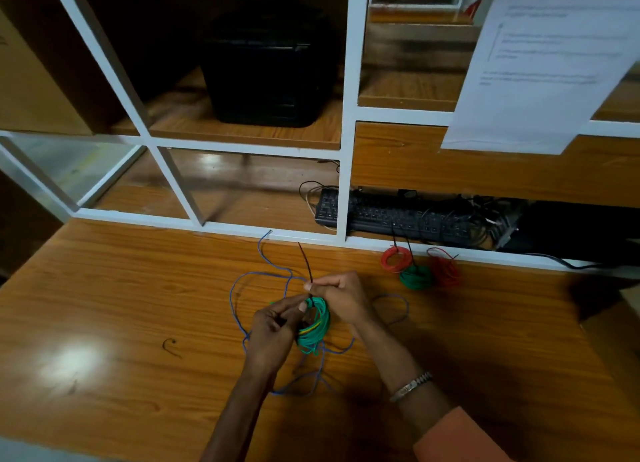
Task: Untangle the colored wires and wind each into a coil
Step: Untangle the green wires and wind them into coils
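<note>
Wooden desk (138, 288): left hand (273, 326) grips the light, springy green coil (317, 326); right hand (337, 295) pinches its black tie (306, 264), the sensible hold.

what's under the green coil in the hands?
Under the green coil, held by the left hand and right hand, loose blue wire loops across the table. The hands and coil cover where the blue strands cross.

Wooden desk (121, 288) backed by a white-framed shelf unit (348, 115).
A black keyboard (391, 216) is tucked under the shelf; a dark box, possibly a printer (266, 67), is seen above; a printed sheet (540, 63) hangs right.
</note>
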